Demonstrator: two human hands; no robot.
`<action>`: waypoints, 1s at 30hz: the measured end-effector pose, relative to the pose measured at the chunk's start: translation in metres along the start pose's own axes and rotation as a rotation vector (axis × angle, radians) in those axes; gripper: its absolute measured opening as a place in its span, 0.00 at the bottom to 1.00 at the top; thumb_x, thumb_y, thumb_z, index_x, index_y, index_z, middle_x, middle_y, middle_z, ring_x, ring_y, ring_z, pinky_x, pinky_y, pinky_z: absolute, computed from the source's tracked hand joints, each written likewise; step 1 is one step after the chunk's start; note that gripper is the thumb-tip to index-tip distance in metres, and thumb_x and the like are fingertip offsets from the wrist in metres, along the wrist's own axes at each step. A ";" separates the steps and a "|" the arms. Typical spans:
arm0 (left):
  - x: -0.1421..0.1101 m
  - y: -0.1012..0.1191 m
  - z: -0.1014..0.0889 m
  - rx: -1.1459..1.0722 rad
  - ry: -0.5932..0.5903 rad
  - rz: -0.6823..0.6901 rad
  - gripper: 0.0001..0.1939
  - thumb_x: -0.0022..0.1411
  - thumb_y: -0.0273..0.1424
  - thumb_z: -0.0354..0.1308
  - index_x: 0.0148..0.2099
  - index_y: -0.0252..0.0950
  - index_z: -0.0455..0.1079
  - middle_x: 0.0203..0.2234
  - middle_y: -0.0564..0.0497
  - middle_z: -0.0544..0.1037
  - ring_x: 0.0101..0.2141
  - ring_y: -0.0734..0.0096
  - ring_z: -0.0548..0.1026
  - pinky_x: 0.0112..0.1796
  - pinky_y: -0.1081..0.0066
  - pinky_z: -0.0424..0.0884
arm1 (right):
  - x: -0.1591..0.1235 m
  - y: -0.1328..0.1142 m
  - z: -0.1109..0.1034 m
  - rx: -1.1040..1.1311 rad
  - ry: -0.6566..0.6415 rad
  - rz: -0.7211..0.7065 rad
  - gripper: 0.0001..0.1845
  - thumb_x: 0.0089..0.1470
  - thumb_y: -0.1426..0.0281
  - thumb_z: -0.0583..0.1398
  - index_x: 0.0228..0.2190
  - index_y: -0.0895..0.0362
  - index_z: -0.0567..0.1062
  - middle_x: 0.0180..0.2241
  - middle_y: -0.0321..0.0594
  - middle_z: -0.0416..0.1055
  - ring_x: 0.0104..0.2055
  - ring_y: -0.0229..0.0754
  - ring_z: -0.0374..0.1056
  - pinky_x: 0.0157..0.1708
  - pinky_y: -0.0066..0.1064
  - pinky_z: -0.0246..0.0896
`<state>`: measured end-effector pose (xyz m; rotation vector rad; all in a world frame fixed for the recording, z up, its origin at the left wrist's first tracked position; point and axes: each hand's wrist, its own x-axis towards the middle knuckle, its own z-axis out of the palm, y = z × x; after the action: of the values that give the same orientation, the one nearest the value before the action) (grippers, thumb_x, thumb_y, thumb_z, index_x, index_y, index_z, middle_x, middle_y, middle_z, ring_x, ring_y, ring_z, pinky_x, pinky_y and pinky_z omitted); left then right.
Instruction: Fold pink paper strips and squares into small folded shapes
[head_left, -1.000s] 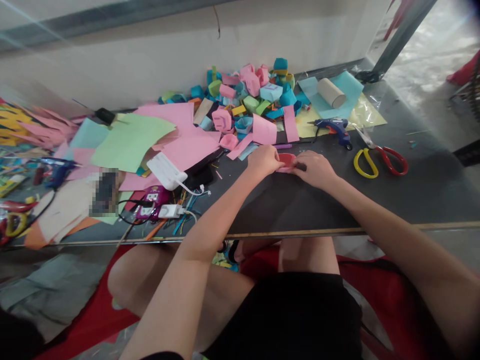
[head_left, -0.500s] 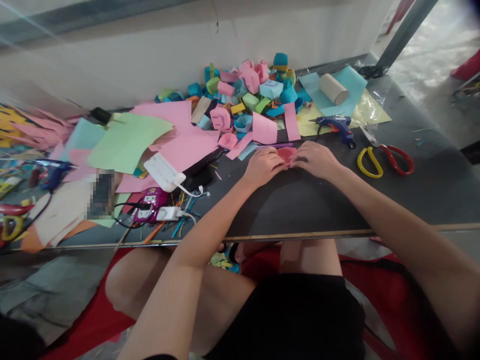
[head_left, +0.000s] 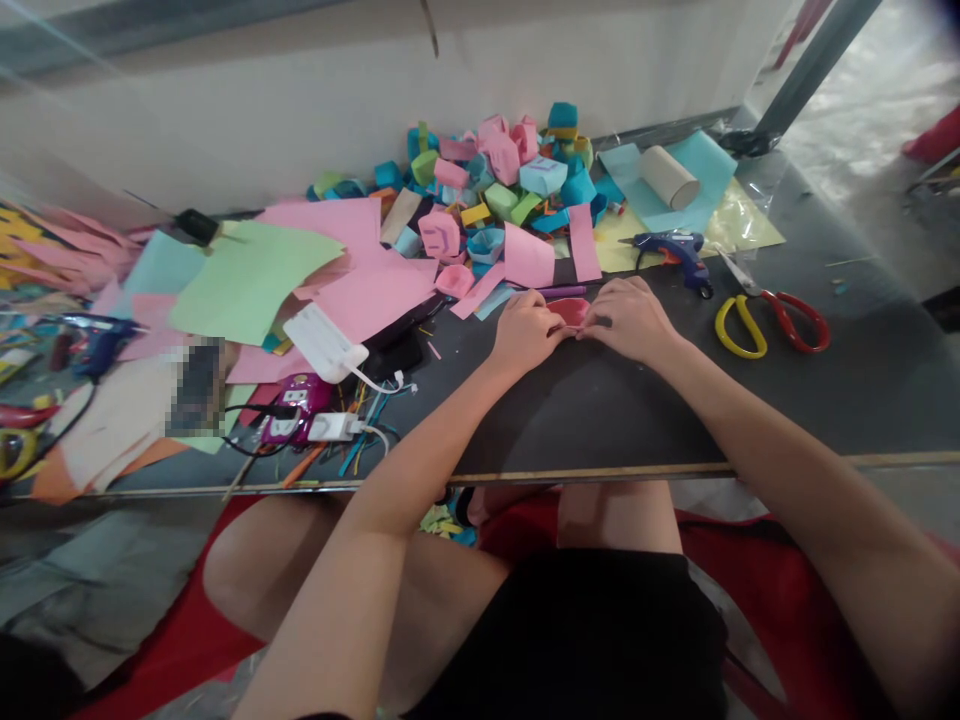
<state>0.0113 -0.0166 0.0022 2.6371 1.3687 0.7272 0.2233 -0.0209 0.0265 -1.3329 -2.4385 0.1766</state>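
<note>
A small pink paper piece [head_left: 568, 311], curved into a ring or cup shape, is held low over the dark table between my two hands. My left hand [head_left: 527, 328] pinches its left side, with the fingers closed. On the other side, my right hand [head_left: 628, 317] grips its right edge between thumb and fingers. The fingertips of both hands almost meet at the near edge of the paper and hide much of it. Just behind the hands lies a purple pen [head_left: 562, 292], next to a curled pink paper sheet [head_left: 528, 256].
Folded paper pieces [head_left: 502, 203] are heaped at the back. To the right lie scissors [head_left: 750, 300], a blue glue gun [head_left: 677, 250] and a cardboard tube [head_left: 670, 178]. Paper sheets [head_left: 259, 275], a white adapter [head_left: 324, 342] and a purple power strip [head_left: 300, 408] cover the left.
Both hands stay on the pink paper, their fingertips shifting closer together along its near edge. The view has moved slightly. Other things on the table stay put.
</note>
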 end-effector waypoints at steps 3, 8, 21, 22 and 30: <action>-0.002 -0.004 0.000 -0.019 0.001 0.009 0.15 0.67 0.44 0.63 0.38 0.40 0.85 0.32 0.44 0.78 0.43 0.57 0.73 0.48 0.55 0.69 | -0.001 0.000 0.000 0.018 -0.004 -0.004 0.16 0.64 0.60 0.59 0.30 0.50 0.84 0.36 0.43 0.79 0.48 0.53 0.69 0.52 0.47 0.55; -0.002 -0.005 -0.003 -0.061 -0.044 0.069 0.10 0.68 0.39 0.64 0.40 0.43 0.85 0.32 0.46 0.81 0.46 0.58 0.73 0.51 0.56 0.68 | 0.000 0.001 -0.002 0.042 -0.022 -0.026 0.14 0.62 0.64 0.60 0.31 0.52 0.85 0.38 0.45 0.78 0.48 0.52 0.69 0.54 0.48 0.54; -0.004 -0.014 -0.009 -0.118 -0.049 0.108 0.12 0.69 0.39 0.62 0.37 0.42 0.84 0.33 0.46 0.83 0.51 0.57 0.75 0.53 0.55 0.68 | -0.002 0.007 -0.002 0.031 -0.054 -0.050 0.15 0.64 0.64 0.59 0.35 0.50 0.86 0.40 0.45 0.79 0.50 0.52 0.68 0.53 0.49 0.53; -0.004 -0.014 -0.009 -0.121 -0.047 0.111 0.12 0.69 0.39 0.62 0.37 0.42 0.84 0.32 0.46 0.83 0.51 0.57 0.75 0.53 0.55 0.68 | -0.002 0.008 -0.001 0.025 -0.049 -0.058 0.14 0.63 0.65 0.59 0.35 0.50 0.86 0.40 0.45 0.79 0.50 0.52 0.69 0.53 0.49 0.54; -0.007 -0.012 -0.001 -0.121 0.027 0.128 0.12 0.67 0.40 0.65 0.35 0.40 0.83 0.42 0.45 0.84 0.56 0.51 0.73 0.57 0.48 0.64 | -0.004 0.011 0.010 0.065 0.053 -0.144 0.10 0.61 0.63 0.63 0.33 0.49 0.85 0.42 0.44 0.80 0.50 0.55 0.68 0.51 0.49 0.56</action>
<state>-0.0020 -0.0151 -0.0028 2.6465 1.1314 0.8356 0.2301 -0.0182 0.0132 -1.1163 -2.4507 0.1802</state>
